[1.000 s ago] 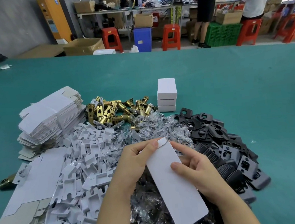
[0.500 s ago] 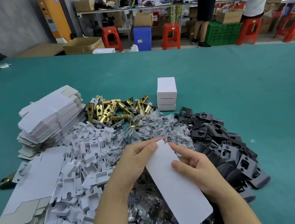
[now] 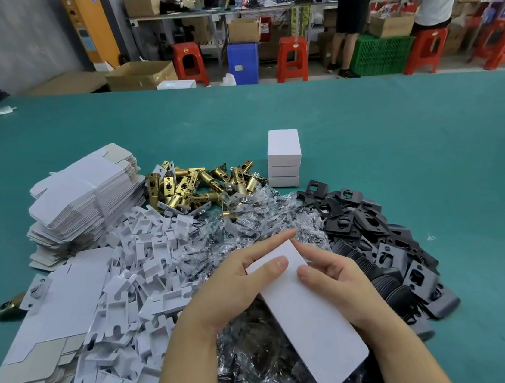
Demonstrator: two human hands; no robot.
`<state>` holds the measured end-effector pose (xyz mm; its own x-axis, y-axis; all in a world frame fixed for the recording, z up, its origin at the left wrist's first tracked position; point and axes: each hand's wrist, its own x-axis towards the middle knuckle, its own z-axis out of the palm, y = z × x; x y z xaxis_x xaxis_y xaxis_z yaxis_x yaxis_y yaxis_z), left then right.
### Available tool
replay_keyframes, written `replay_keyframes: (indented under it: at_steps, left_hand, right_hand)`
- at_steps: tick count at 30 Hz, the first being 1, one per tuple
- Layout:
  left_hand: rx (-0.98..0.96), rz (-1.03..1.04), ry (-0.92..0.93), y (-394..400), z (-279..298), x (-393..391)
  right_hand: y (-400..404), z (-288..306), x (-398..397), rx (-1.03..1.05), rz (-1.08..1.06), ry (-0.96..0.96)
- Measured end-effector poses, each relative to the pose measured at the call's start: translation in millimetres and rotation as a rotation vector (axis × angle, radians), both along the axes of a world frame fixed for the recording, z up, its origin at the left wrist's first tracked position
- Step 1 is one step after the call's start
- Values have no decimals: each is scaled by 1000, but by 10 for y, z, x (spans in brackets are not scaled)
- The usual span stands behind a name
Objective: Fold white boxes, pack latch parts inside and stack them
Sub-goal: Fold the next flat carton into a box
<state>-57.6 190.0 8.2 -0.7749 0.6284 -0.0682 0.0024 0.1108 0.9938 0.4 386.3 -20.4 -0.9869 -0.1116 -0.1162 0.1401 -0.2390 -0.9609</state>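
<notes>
- Two hands meet over the near middle of the green bench (image 3: 395, 131), both holding one long white box (image 3: 305, 308) that slants from upper left down to lower right.
- Left hand (image 3: 240, 287) grips the far end of the box, thumb laid across its top face and forefinger stretched along the far edge.
- Right hand (image 3: 336, 279) holds the box's right side, thumb pressed on the top face, the other fingers curled around and under it.
- Three finished white boxes (image 3: 284, 157) stand in one stack toward the middle of the bench, just right of the brass pile.
- One heap of brass latch bolts (image 3: 200, 184) lies beyond the hands; too many and too tangled to count.
- One tall stack of flat white box blanks (image 3: 85, 201) sits at the left side; a second, lower spread of flat blanks (image 3: 41, 335) lies toward the near left corner.
- One loose brass part (image 3: 9, 308) with a silver plate rests at the left edge of that lower spread.
- One pile of white plastic inserts (image 3: 136, 286) fills the space between the blanks and the hands.
- One drift of clear plastic bags (image 3: 248, 220) with small parts runs under and beyond the hands.
- One heap of black plates (image 3: 382, 239) lies to the right of the hands.
- Two people stand at a work table past the far edge, among red stools (image 3: 292, 57).
</notes>
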Motion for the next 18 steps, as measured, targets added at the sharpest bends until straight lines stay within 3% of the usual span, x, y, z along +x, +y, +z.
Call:
replay_keyframes:
  at_steps: [8,13,18]
  left_hand:
    - [-58,-26,55,9,-5,0]
    - [-15,184,30,73,-29,10]
    - [133,381,-314,79,9,-35]
  right_hand:
    - [15,12,-18,-6,-28,-22]
    - [-13,49,-19,46,-85,-35]
    - [6,-14,-7,36,-72,80]
